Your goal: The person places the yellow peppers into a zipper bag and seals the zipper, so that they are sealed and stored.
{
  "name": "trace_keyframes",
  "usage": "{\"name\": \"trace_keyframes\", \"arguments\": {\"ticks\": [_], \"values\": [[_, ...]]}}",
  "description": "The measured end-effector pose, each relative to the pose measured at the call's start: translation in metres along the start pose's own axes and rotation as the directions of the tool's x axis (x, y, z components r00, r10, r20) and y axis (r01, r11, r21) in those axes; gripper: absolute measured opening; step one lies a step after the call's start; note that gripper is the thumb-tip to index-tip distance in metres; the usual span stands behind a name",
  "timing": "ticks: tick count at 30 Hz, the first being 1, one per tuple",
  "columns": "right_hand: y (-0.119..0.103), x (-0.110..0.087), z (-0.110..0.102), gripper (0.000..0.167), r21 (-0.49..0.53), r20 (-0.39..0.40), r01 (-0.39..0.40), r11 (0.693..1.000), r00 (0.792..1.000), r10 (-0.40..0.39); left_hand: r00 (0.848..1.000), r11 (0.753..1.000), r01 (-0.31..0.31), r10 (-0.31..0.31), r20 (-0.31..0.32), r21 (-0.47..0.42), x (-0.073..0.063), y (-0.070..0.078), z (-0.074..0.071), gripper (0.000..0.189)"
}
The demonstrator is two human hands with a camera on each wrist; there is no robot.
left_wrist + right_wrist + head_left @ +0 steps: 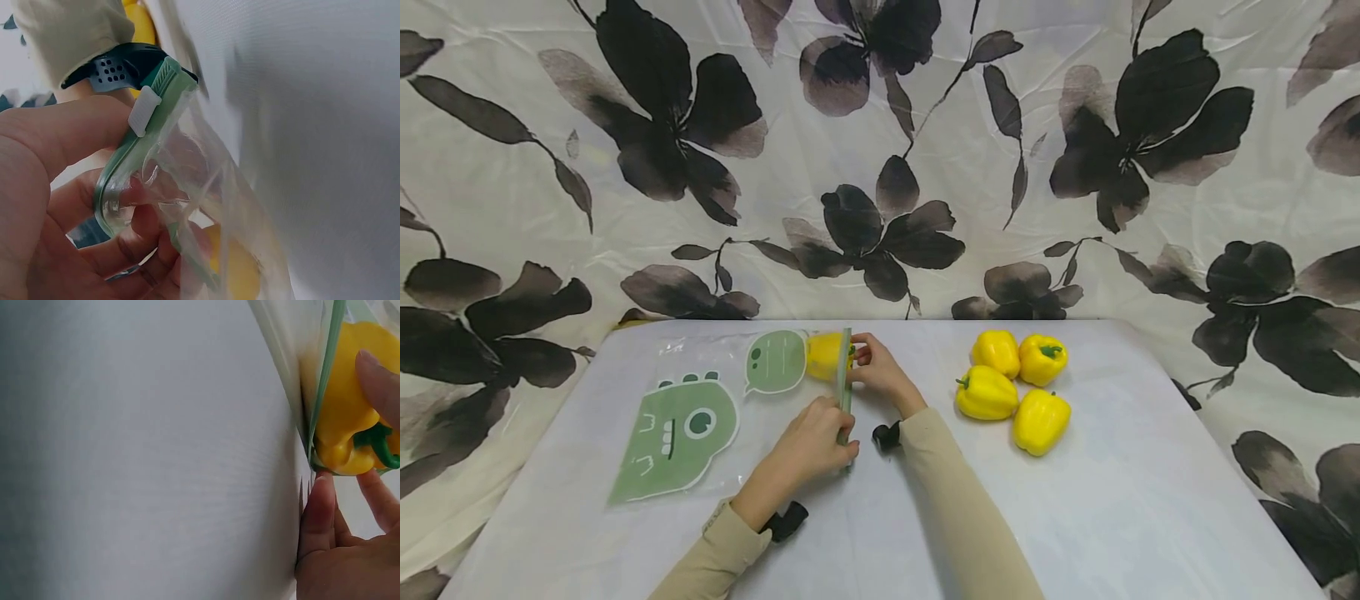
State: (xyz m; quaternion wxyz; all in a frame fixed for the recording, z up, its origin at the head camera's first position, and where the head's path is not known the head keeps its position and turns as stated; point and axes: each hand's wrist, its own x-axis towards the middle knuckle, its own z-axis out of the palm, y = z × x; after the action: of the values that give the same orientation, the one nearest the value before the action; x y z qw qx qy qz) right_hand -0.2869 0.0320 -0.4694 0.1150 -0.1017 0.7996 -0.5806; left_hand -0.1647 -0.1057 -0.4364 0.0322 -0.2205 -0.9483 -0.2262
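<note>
A clear zip bag (688,429) printed with a green cartoon monster lies flat, its green-edged mouth raised on the right. My left hand (814,437) grips the near part of that mouth. In the left wrist view, the thumb is beside the white slider (145,111) and the fingers curl against the plastic. At the far end of the mouth, my right hand (883,371) holds a yellow bell pepper (353,394) inside the opening. Its thumb lies on the pepper and other fingertips are under it at the bag's edge. The pepper's green stem points toward the right hand.
Several more yellow bell peppers (987,393) sit in a cluster right of the right hand. A white cloth covers the table (1150,500). Behind its far edge hangs a floral curtain (985,192). Black bands (786,521) are on both wrists.
</note>
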Motion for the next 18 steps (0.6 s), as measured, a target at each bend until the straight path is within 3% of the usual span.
{"name": "trace_keyframes", "arguments": {"ticks": [6,10,18], "values": [[-0.004,-0.004,-0.004,0.068,-0.011,0.011,-0.017,1.000,1.000,0.017,1.000,1.000,0.006,-0.006,-0.020,-0.024,0.000,0.000,0.001,0.033],[-0.021,-0.017,-0.014,0.072,-0.115,0.038,-0.011,0.993,0.999,0.015,0.999,0.999,0.020,-0.021,-0.029,-0.035,0.000,0.000,0.002,0.032],[-0.076,-0.058,-0.066,0.068,-0.365,0.061,0.164,0.917,0.986,-0.153,0.997,0.996,0.076,-0.075,0.016,-0.047,0.001,0.000,-0.003,0.029]]}}
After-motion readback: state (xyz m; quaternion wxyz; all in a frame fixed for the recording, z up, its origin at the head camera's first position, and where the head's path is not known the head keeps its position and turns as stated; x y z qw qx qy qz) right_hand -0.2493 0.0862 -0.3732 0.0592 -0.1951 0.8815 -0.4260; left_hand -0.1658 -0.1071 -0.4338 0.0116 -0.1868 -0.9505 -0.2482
